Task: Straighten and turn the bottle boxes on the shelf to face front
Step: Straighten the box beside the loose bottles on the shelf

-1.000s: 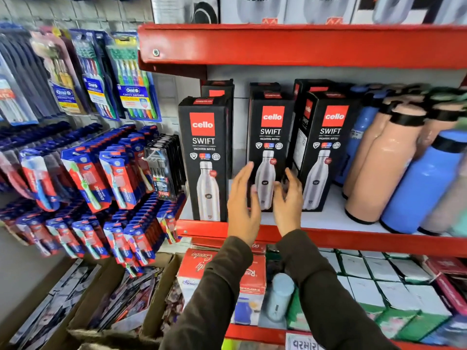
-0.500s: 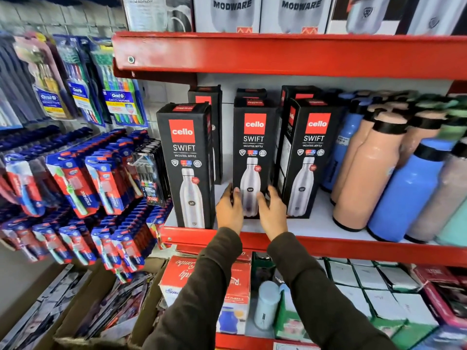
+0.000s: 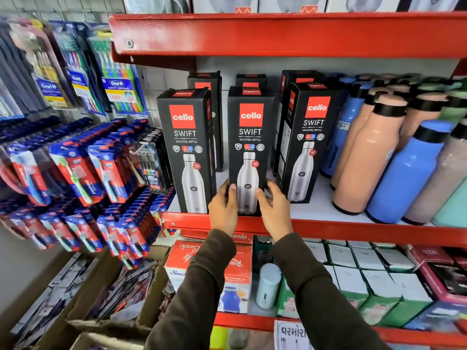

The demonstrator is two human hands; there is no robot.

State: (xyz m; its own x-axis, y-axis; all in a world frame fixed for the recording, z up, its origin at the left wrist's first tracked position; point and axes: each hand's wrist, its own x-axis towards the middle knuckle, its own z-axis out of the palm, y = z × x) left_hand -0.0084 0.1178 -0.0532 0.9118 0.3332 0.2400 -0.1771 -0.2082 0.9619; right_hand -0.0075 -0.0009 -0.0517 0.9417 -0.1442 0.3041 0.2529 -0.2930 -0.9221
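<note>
Both hands [image 3: 249, 208] clasp the middle box [image 3: 250, 137], seemingly upright.

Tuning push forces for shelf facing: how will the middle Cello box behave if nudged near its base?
The middle box is tall on a narrow base, so it probably slides when pushed low and tips when pushed high. Its cardboard walls likely flex. Left hand and right hand grip its lower edges, which should steady it.

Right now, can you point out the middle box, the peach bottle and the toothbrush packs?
Middle box [image 3: 250, 127]: head view, front face at the word SWIFT.
Peach bottle [image 3: 364, 157]: head view, middle of its body.
Toothbrush packs [image 3: 83, 170]: head view, a red-and-blue pack on the hanging rack.
</note>
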